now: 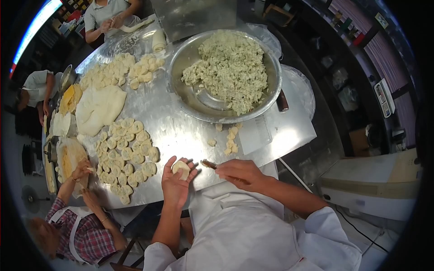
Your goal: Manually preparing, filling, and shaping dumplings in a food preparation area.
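Note:
My left hand (178, 184) holds a small piece of pale dough (181, 169), cupped at the fingers and thumb. To its right, my right hand (242, 174) grips a narrow brown tool (209, 164) whose tip bears some filling and points at the left hand. Beyond both hands stands a wide metal basin (227, 119) with a heap of greenish-white filling (234, 64). Small dough pieces (231, 140) lie in front of the basin, beside a flat rectangular scraper or sheet (256, 135). Many filled dough rounds (127, 154) cover the metal table (162, 101) at the left.
A large dough slab (100, 108) and heaped dough pieces (108, 69) lie further left. A co-worker in a plaid shirt (84, 233) handles dough at lower left; another (110, 18) stretches dough at the far edge, and a third (40, 88) stands at far left. A dark handle (282, 101) shows beside the basin.

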`<state>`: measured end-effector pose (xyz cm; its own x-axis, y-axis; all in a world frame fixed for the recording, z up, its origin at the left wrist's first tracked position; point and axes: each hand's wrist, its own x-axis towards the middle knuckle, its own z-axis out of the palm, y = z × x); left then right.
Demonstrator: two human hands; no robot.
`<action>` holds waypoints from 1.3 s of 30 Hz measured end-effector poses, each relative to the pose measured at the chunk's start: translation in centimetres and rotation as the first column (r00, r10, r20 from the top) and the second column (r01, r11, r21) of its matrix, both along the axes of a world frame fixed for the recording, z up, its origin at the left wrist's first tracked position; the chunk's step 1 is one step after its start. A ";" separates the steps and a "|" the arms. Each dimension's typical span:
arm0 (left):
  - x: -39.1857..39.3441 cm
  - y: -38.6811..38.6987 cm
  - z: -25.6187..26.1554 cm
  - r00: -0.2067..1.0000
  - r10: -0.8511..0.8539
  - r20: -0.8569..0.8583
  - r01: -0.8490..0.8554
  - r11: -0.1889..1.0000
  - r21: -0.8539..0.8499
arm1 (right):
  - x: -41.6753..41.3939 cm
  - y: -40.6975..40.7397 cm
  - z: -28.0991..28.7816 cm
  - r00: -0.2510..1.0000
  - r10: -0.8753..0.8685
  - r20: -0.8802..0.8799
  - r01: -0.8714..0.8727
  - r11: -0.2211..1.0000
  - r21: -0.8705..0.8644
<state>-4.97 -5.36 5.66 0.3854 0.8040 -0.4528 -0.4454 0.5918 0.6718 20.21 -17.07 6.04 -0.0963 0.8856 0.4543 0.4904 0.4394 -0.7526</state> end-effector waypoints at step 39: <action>2.2 2.1 1.6 0.953 0.149 0.263 -0.098 0.976 -0.195 | -0.6 -4.0 1.4 0.997 -0.077 0.010 0.072 0.969 0.236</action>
<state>-2.77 -3.26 7.23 0.4177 0.7694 -0.4833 -0.6747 0.6189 0.4022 19.59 -21.11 7.48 -0.0448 0.7591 0.6495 0.5416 0.5647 -0.6227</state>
